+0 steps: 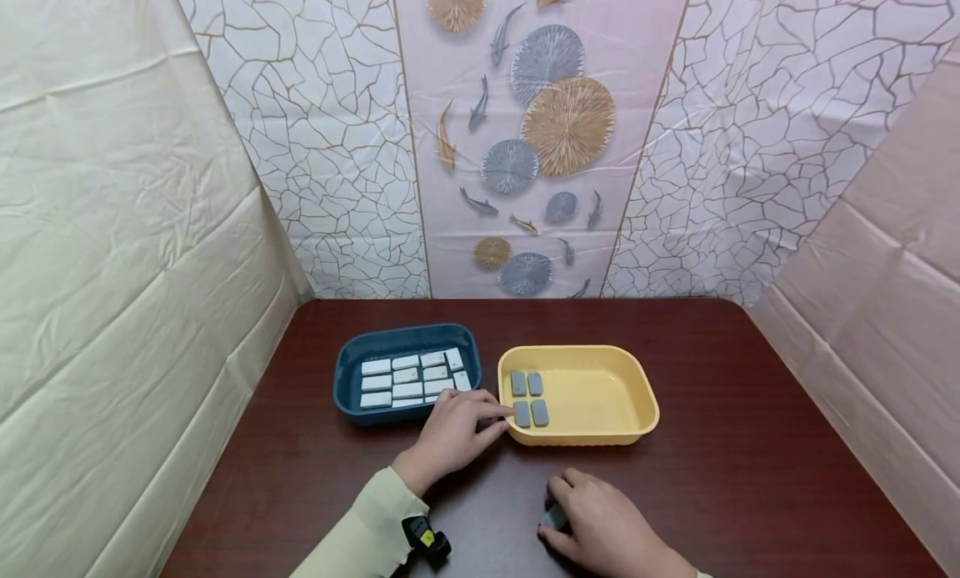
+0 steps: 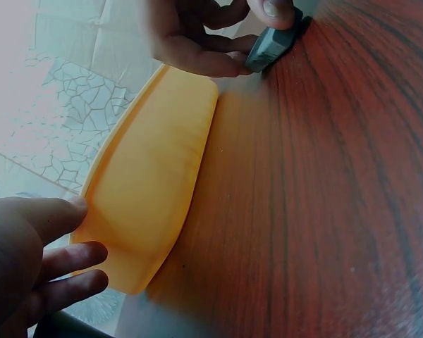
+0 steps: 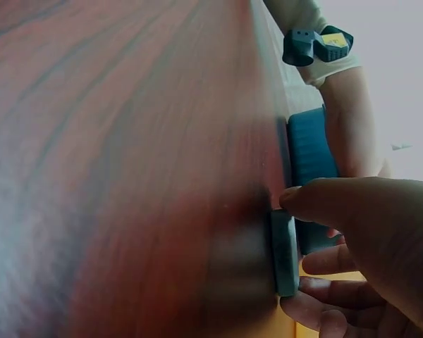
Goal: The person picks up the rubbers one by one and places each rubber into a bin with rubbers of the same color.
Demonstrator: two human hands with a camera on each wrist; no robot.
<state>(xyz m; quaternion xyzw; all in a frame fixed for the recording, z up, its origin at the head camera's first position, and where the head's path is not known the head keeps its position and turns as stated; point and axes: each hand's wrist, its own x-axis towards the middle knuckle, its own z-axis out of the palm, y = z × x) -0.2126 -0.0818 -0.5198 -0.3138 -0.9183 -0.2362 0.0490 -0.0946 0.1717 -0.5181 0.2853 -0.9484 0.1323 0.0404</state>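
My right hand (image 1: 603,524) pinches a grey tile (image 1: 555,518) by its ends, low over the table in front of the yellow tray (image 1: 637,415). In the right wrist view the tile (image 3: 285,253) spans from the thumb to the fingers. My left hand (image 1: 453,432) reaches to the near left corner of the yellow tray, its fingertips at the rim. Its fingers are loosely extended and nothing shows between them in the left wrist view. Several grey tiles (image 1: 539,413) lie in two rows at the tray's left end.
A dark blue tray (image 1: 345,392) with several white tiles (image 1: 407,390) in rows stands left of the yellow tray, behind my left hand. Both trays sit on a dark red wooden table (image 1: 735,444). Patterned cloth hangs behind the table, plain cloth at its sides.
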